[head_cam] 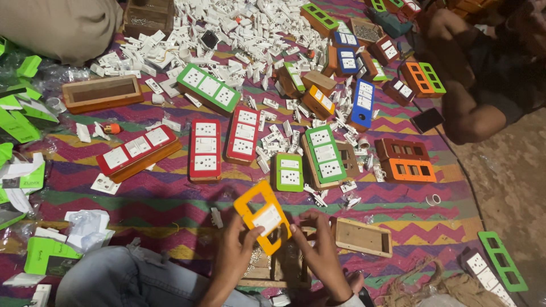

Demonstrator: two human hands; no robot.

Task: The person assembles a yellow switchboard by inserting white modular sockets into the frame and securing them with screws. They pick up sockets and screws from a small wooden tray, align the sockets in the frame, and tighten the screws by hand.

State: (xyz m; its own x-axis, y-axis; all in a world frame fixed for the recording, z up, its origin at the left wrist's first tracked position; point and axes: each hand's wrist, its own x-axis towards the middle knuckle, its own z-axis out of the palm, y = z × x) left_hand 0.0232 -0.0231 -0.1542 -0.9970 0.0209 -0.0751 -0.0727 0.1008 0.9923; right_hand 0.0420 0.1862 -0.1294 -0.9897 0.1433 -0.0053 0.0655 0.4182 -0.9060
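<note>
Both hands, left hand (236, 244) and right hand (321, 247), gripping orange frame (261, 216) (long axis tilted up-left), white module (267, 219) inside

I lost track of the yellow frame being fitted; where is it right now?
The yellow frame is low in the centre of the head view, held between the left hand and right hand, just below the small green switch plate.

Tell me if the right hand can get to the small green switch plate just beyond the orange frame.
Probably yes. The green plate lies in the open on the mat just past the orange frame, nothing over it. But the right hand and left hand both hold that frame, so it must let go first.
</note>
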